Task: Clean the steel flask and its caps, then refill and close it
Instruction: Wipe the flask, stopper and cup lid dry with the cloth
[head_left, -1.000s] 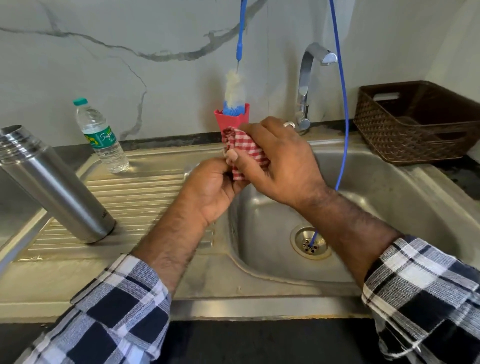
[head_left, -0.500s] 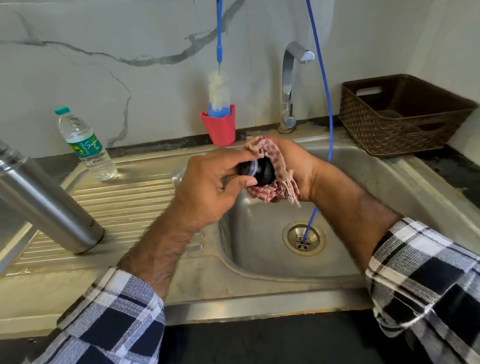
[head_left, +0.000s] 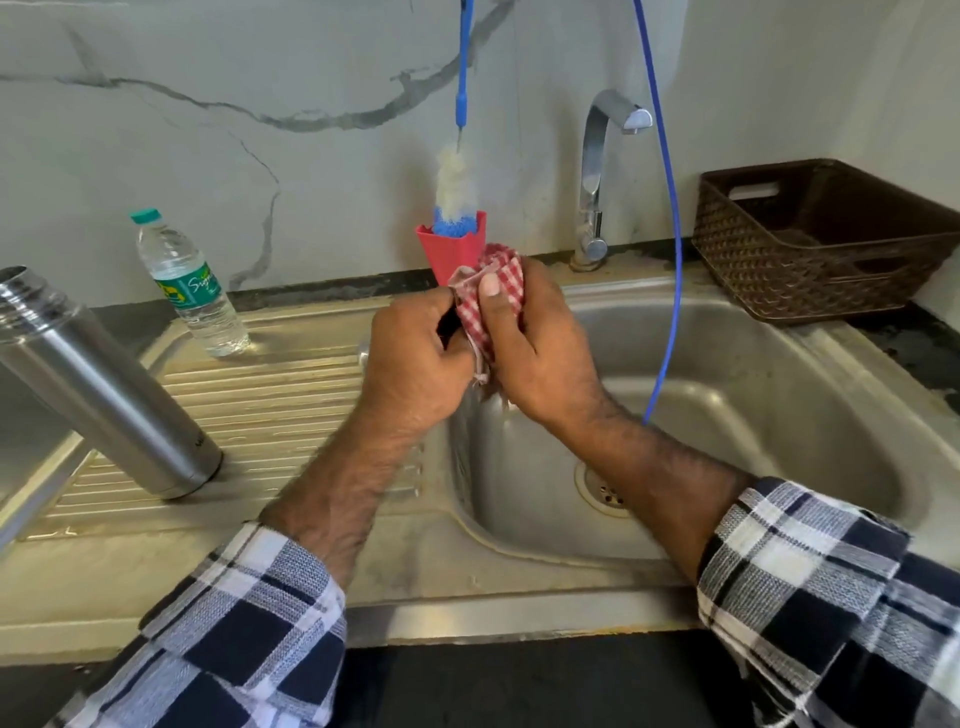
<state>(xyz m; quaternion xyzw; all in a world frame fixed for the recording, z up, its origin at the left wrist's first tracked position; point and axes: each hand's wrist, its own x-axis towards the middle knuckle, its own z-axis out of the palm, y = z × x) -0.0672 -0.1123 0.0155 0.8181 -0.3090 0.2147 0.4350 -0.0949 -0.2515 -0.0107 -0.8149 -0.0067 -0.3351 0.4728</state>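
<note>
Where half a second ago the black cap sat bared between the hands with the cloth peeled back, the red-checked cloth is now folded over it again, so that only a dark sliver of the cap shows at the left hand's fingertips. The left hand's fingers are curled round that cap from the drainboard side of the sink, while the right hand grips the cloth, its thumb pressed flat on the checked fabric, both held above the basin's near-left rim. I judge this as another wiping turn on a cap, so the cleaning stage is under way and refilling and closing are not yet begun. Left of the sink basin, on the ribbed drainboard, the steel flask stands open-mouthed and uncapped, well apart from the hands. Beyond it, at the drainboard's back edge, stands a small plastic water bottle, likely the refill source. Just behind the hands, at the sink's back rim, a red holder carries a bottle brush; the tap rises to its right, and a brown woven basket sits on the surface right of the sink. A blue cord hangs down across the basin near the right forearm and could snag a reach toward the tap. A small steel piece peeks out behind the left hand; what it is I cannot tell.
</note>
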